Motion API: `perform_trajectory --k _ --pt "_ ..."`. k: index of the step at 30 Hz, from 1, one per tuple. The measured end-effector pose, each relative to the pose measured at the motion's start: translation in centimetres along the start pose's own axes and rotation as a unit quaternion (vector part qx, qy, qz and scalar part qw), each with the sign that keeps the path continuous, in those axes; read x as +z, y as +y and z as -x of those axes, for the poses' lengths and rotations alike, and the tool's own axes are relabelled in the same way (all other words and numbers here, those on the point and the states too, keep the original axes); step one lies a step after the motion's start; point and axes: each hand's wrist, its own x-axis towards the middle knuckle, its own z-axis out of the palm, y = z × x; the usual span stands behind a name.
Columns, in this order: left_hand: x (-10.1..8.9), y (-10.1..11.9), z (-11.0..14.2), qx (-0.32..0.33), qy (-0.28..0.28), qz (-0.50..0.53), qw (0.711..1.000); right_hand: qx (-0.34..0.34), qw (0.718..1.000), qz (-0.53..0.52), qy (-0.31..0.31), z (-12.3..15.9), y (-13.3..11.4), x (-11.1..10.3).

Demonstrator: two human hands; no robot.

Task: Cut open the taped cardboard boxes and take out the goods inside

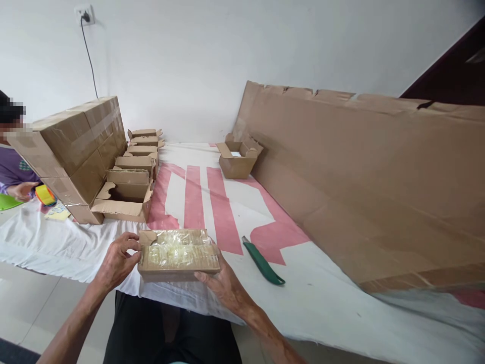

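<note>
Between my two hands is a small cardboard box (178,255), closed on top with glossy clear tape, at the front edge of the cloth-covered table. My left hand (120,259) pinches the box's left end with bent fingers. At the other end, my right hand (225,280) grips the right side, its thumb along the front and its other fingers partly hidden behind. A green-handled knife (264,262) lies on the cloth to the right of my right hand. Just beyond my left hand stands an open cardboard box (123,207), first in a row of several open boxes.
Taped boxes (81,146) are stacked at the left. Another open box (238,161) sits farther back by a large leaning cardboard sheet (364,187). Behind the stack, a co-worker's hand (23,191) is near a yellow-orange tape roll (45,195). A cord (89,55) hangs from a wall socket.
</note>
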Motion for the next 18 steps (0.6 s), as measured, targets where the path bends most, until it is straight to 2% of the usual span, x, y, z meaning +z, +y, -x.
perform_trajectory --k 3,9,14,18 --pt "-0.5 -0.1 -0.2 0.024 -0.038 -0.047 0.998 -0.008 1.0 0.01 0.007 0.0 0.0 0.1" --pt "-0.8 -0.4 -0.3 0.035 -0.059 -0.113 0.991 -0.008 1.0 0.006 0.005 0.0 0.0 0.2" --pt "-0.4 -0.2 0.4 0.023 -0.05 -0.122 0.991 -0.011 1.0 -0.003 0.004 0.0 0.2 0.2" --pt "-0.3 0.0 0.9 0.045 -0.042 -0.114 0.992 -0.009 1.0 -0.011 -0.001 0.1 0.3 0.2"
